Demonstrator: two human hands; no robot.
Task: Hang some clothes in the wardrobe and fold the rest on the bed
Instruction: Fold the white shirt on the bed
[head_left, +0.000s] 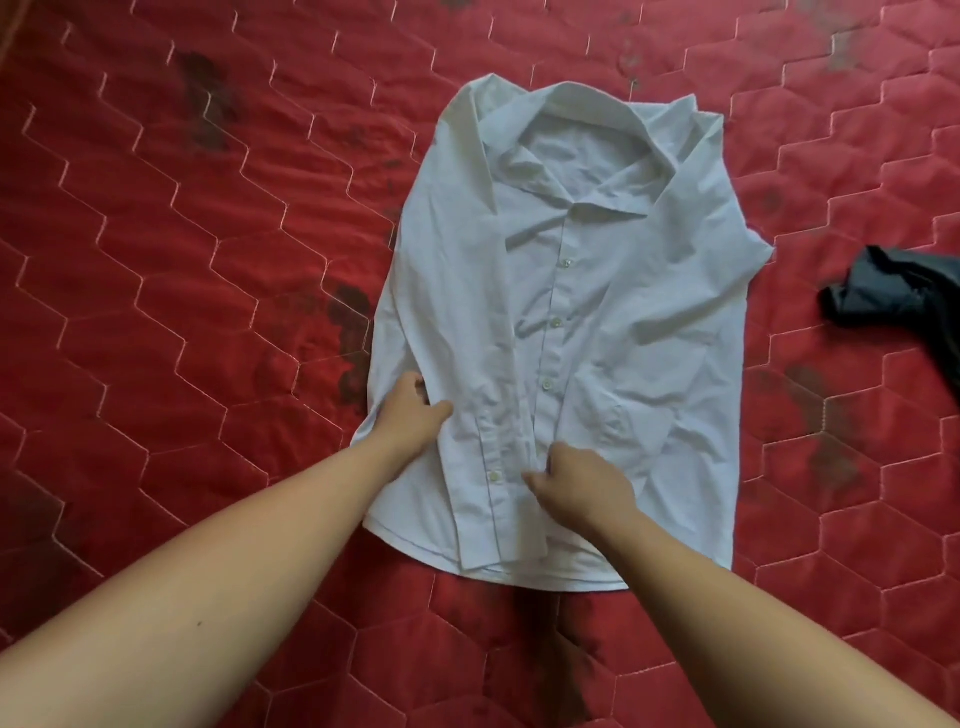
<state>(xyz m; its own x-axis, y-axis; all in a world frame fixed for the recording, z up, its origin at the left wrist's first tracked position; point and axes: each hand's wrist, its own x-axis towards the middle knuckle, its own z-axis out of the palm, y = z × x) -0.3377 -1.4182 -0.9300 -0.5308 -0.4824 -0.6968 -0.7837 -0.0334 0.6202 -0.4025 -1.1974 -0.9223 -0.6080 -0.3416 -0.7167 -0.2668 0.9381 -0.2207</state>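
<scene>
Two bare forearms are reaching out from the near edge over the red quilted bed (156, 260). The left hand (410, 410) is gripping the left side of the shirt (623, 260), fingers curled into the cloth. The right hand (582, 483) is pinching the folded-in sleeve by the button strip, low on the front. The one white shirt is lying face up, collar pointing away, hem nearest the person. One dark garment (893, 296) is lying crumpled well apart, at the right edge.
</scene>
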